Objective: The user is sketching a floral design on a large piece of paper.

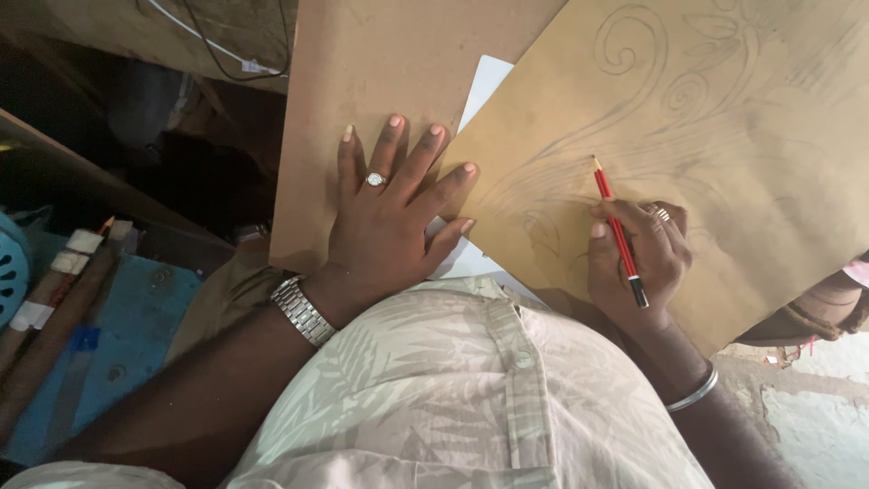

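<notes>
Head camera, looking steeply down, close above lap

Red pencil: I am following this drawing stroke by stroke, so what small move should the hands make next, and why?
Probably draw the red pencil a little further along the faint curved line at its tip. The right hand grips it with the point touching the brown sheet, where scrolls are only lightly sketched, and the left hand lies flat across the sheet's edge and the board, steadying both.
</notes>
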